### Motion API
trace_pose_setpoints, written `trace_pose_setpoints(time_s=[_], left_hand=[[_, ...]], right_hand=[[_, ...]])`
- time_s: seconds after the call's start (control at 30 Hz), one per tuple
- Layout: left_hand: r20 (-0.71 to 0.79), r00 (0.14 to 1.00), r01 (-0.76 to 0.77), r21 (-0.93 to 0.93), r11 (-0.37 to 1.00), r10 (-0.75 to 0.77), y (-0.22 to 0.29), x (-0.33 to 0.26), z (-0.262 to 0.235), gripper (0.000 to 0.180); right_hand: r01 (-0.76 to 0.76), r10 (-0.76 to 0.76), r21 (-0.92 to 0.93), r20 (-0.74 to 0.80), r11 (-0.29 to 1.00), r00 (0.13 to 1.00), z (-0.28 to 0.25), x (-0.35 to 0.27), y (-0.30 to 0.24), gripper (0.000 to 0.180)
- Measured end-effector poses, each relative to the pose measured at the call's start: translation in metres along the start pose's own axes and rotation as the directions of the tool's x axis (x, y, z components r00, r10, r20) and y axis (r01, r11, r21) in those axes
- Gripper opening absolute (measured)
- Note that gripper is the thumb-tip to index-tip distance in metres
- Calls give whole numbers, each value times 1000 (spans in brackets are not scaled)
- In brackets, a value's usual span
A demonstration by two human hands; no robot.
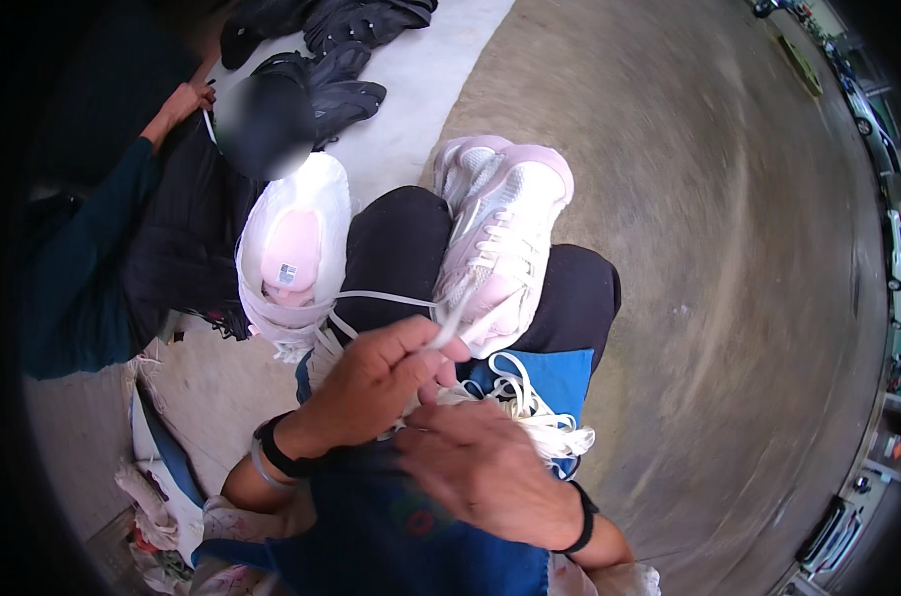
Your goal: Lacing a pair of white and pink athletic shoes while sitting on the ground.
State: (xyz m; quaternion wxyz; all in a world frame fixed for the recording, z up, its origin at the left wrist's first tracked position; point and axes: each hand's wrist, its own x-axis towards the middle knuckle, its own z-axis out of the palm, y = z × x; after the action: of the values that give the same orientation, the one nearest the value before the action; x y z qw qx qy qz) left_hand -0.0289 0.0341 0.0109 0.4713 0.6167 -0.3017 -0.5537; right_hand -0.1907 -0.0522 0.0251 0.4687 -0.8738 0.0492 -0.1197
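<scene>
We note a white-and-pink shoe [510,238] lying across the knees, toe pointing away from the body. We see the left hand [366,382] pinching a white lace [454,322] between thumb and fingers, just below the shoe's opening. The right hand [490,462] is near it, fingers bent; we cannot tell whether they grip anything. We find bundled cords [559,439] beside it, over a blue apron [567,375]. Another shoe [293,243] sits left of the knees.

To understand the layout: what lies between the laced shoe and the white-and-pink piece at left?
Head view: the black-clad left knee and, lower, a white lace crossing.
</scene>
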Motion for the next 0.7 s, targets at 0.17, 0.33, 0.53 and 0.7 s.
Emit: trace_pose_setpoints(time_s=[0.17, 0.33, 0.53, 0.7], left_hand=[[82, 971, -239, 242, 940, 225, -5, -9, 13, 22], [212, 927, -370, 376, 849, 310, -14, -9, 27, 17], [226, 959, -227, 236, 945, 174, -6, -4, 18, 15], [-130, 987, 29, -424, 905, -93, -29, 3, -4, 20]], right_hand=[[-369, 490, 415, -233, 832, 840, -16, -12, 21, 22], [-435, 635, 549, -246, 714, 732, -15, -1, 35, 27], [-414, 621, 667, -95, 620, 778, -6, 0, 51, 14], [-218, 557, 773, -201, 595, 805, -13, -6, 60, 16]])
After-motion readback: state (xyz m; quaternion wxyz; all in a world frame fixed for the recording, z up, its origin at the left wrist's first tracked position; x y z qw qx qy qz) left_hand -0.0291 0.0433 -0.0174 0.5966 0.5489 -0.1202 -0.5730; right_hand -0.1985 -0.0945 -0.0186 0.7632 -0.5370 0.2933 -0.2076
